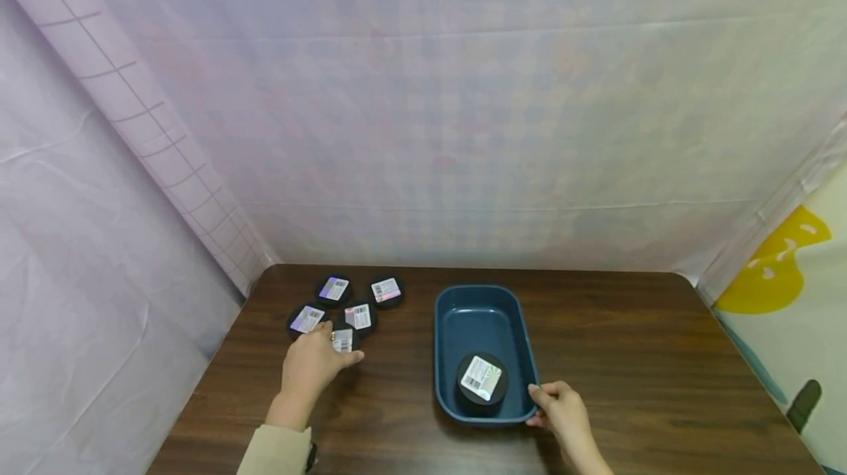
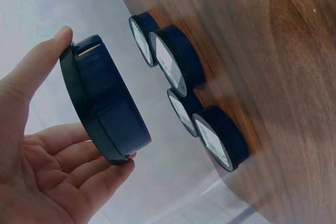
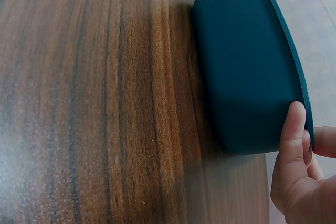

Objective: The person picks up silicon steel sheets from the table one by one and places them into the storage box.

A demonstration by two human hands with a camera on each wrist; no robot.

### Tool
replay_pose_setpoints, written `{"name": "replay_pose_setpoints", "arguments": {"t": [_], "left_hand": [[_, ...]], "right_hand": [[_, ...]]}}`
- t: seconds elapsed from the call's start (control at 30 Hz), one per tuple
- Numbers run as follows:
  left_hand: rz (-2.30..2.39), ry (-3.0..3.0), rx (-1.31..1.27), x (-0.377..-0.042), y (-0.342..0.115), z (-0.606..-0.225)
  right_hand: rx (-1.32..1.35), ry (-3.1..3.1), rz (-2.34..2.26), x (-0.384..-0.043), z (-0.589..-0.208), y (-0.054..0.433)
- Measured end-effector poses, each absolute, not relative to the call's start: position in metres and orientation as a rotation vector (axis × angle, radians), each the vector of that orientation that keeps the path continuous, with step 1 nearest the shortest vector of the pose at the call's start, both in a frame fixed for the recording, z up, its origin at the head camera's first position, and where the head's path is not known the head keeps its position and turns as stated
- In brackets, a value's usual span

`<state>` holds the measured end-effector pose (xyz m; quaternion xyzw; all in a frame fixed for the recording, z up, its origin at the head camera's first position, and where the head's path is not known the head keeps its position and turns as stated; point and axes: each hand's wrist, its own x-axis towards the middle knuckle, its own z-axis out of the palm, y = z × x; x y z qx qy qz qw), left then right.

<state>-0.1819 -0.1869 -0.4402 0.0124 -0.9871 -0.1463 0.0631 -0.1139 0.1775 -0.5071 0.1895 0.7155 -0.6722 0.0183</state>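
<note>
Left of the tray [image 1: 473,324], which runs lengthwise away, the left hand [image 1: 311,365] grips a tub [image 2: 110,100] between thumb and fingers; the right hand [image 1: 565,414] pinches the tray's rim.

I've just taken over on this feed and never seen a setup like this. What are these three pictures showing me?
There's no machine: these are a person's bare hands. The wide picture comes from a head camera looking forward and down; the other two come from cameras on each wrist.

On the brown wood-grain table, four round black tubs with barcode labels sit on the person's left. The left hand grips a fifth tub between thumb and fingers. To their right stands a blue rectangular tray with one labelled tub inside, towards the near end. The right hand pinches the tray's rim at its near right corner.
</note>
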Motion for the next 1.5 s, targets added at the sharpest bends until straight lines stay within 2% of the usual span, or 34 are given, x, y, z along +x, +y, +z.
{"name": "replay_pose_setpoints", "arguments": {"t": [1.5], "left_hand": [[-0.438,-2.945,-0.156,-0.175,-0.159,-0.428]], "right_hand": [[0.594,2.232,-2.072,-0.115,-0.507,0.177]]}}
